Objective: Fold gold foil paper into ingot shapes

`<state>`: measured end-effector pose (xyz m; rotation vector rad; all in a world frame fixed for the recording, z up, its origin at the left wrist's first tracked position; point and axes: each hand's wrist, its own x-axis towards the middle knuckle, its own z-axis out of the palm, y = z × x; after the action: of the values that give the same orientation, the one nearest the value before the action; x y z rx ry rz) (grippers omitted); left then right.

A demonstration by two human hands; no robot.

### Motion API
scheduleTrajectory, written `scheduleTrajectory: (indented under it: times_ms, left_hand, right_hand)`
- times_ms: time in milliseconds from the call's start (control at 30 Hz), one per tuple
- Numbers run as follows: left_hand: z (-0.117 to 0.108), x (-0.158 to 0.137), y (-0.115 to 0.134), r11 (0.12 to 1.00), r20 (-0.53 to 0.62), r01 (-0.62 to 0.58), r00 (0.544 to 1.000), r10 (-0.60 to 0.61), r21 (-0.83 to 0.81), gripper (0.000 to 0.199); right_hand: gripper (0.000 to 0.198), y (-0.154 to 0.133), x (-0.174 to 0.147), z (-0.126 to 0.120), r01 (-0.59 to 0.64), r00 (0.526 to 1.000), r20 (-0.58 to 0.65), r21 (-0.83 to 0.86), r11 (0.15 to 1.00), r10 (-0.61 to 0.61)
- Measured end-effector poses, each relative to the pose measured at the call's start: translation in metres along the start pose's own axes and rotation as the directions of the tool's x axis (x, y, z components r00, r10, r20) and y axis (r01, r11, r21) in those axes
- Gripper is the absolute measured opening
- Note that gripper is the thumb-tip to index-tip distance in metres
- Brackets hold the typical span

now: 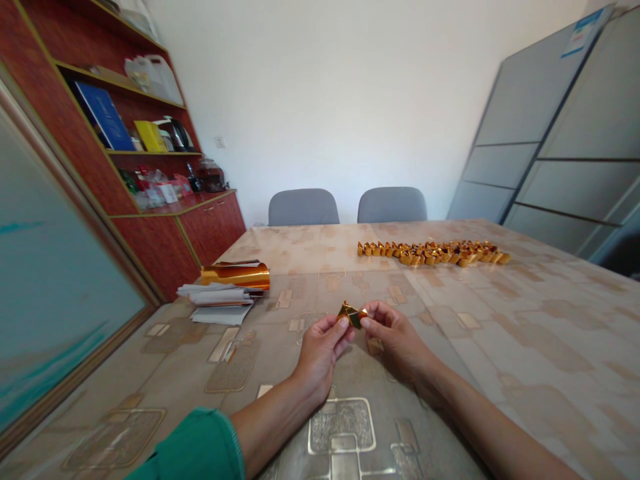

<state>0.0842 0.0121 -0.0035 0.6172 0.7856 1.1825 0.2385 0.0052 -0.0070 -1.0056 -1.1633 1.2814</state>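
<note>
Between my two hands is a small piece of folded gold foil paper (353, 315), shiny and creased to points, held just above the table. My left hand (324, 343) pinches its left end between thumb and fingers. On the other side, my right hand (393, 333) grips the right end with thumb and forefinger. Further back on the right lie many small folded gold paper pieces (435, 253) in rows. To the left sits a stack of gold foil sheets (237, 275), curled at the top, with grey-white paper sheets (223, 303) in front of it.
The table (500, 373) has a patterned cover. Two grey chairs (303, 207) stand at its far side against a white wall. A red-brown shelf cabinet (185, 233) is at the left, and grey cabinet doors (515, 113) stand at the right.
</note>
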Motion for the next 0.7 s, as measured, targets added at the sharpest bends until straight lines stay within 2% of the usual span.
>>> scheduleTrajectory:
  times_ms: [333, 500, 700]
  left_hand:
    - [0.005, -0.007, -0.001, 0.995, 0.088, -0.026, 0.996, 0.017, 0.1, 0.039]
    - [0.004, -0.007, 0.0, 0.986, 0.11, -0.062, 0.993, 0.045, 0.157, 0.038]
    - [0.005, -0.012, -0.003, 0.969, 0.166, -0.056, 0.986, 0.016, 0.242, 0.036]
  right_hand:
    - [0.041, 0.003, 0.002, -0.005, 0.088, 0.996, 0.048, -0.139, 0.986, -0.082]
    - [0.036, 0.002, 0.0, -0.004, 0.098, 0.991, 0.094, -0.058, 0.994, -0.092]
    - [0.032, 0.002, -0.002, 0.001, 0.088, 0.995, 0.059, -0.086, 0.992, -0.083]
